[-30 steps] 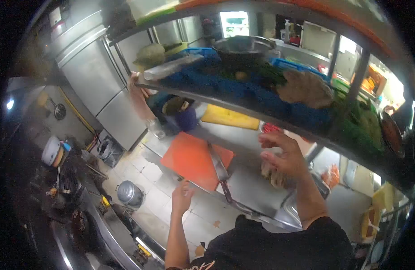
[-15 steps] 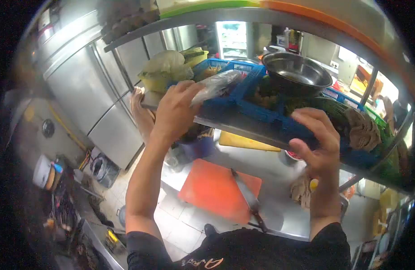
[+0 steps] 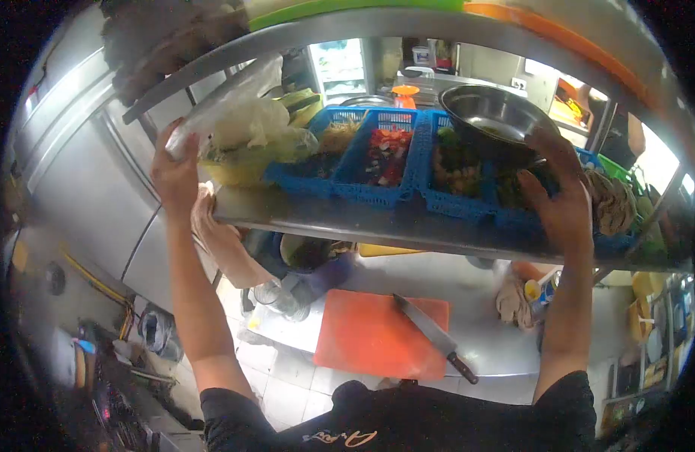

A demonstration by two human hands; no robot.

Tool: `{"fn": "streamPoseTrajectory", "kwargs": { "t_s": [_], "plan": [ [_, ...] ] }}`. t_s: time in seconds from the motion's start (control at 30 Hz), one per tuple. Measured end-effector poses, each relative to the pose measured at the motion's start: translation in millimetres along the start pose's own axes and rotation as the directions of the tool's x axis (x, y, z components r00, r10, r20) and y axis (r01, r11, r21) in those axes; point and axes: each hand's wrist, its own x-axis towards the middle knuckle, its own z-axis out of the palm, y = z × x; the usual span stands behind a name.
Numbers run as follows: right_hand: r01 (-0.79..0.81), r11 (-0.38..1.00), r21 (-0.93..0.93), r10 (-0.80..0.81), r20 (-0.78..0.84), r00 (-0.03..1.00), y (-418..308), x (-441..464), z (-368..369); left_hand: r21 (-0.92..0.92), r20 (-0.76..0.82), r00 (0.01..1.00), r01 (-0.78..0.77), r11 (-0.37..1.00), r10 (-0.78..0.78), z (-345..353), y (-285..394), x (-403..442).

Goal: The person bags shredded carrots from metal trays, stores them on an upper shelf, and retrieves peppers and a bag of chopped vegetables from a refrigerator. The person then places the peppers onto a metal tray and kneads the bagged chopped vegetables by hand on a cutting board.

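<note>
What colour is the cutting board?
The board is orange-red, best seen in the head view.

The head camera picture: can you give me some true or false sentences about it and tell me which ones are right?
1. The knife's blade rests on the orange cutting board. True.
2. The left hand is holding clear plastic. True.
3. The right hand is holding the knife. False: that hand is up near the metal bowl.
4. The metal bowl is on the floor. False: it is up above the shelf.
5. Blue baskets are on the shelf. True.
</note>
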Motion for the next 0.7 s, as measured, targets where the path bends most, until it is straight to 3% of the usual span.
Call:
{"fn": "streamPoseTrajectory", "kwargs": {
  "t_s": [0.03,0.13,0.17,0.23,0.27,0.3,0.4,0.43,0.47,0.57,0.63,0.67,0.7],
  "plan": [
    [-0.012,1.0,-0.028,0.013,0.021,1.0,-1,6,2,-0.245,0.148,0.976,0.193,0.95,-0.16,-2,-15,6],
    [0.081,0.978,-0.194,-0.071,0.057,0.996,-6,30,7,0.057,-0.061,0.998,-0.007,0.998,0.011,-5,-8,17],
    [0.062,0.979,-0.194,-0.053,0.052,0.997,-6,34,10,0.106,-0.145,0.955,-0.247,0.963,0.26,0,-18,20],
    [0.024,0.98,-0.196,-0.016,0.042,0.999,1,41,16,0.123,-0.09,0.975,-0.19,0.974,0.201,10,-30,20],
    [0.039,0.973,-0.226,-0.008,0.137,0.991,8,45,17,0.128,-0.058,0.984,-0.161,0.979,0.17,18,-36,16],
    [0.059,0.967,-0.248,0.0,0.23,0.973,16,51,18,0.235,0.046,0.94,-0.339,0.911,0.338,26,-53,15],
    [0.031,0.952,-0.304,0.108,0.429,0.897,-4,61,22,0.1,0.346,0.91,-0.279,0.955,0.229,32,-74,3],
    [0.022,0.924,-0.382,0.179,0.481,0.858,-8,66,25,-0.084,0.429,0.889,-0.139,0.987,0.162,25,-74,8],
    [0.019,0.886,-0.463,0.256,0.523,0.813,-11,70,26,-0.057,0.455,0.877,-0.145,0.988,0.155,21,-77,12],
    [-0.211,0.938,-0.275,0.317,0.434,0.843,-10,60,23,-0.045,0.477,0.857,-0.196,0.98,0.194,17,-80,12],
    [-0.024,0.93,-0.366,0.137,0.285,0.949,14,55,36,-0.108,0.414,0.859,-0.282,0.953,0.301,11,-76,11],
    [0.066,0.905,-0.421,0.033,0.222,0.974,21,51,37,-0.13,0.417,0.877,-0.202,0.971,0.238,4,-70,11],
    [0.077,0.88,-0.468,0.05,0.252,0.966,16,47,29,-0.149,0.419,0.891,-0.12,0.982,0.172,-2,-63,10]
  ]
}}
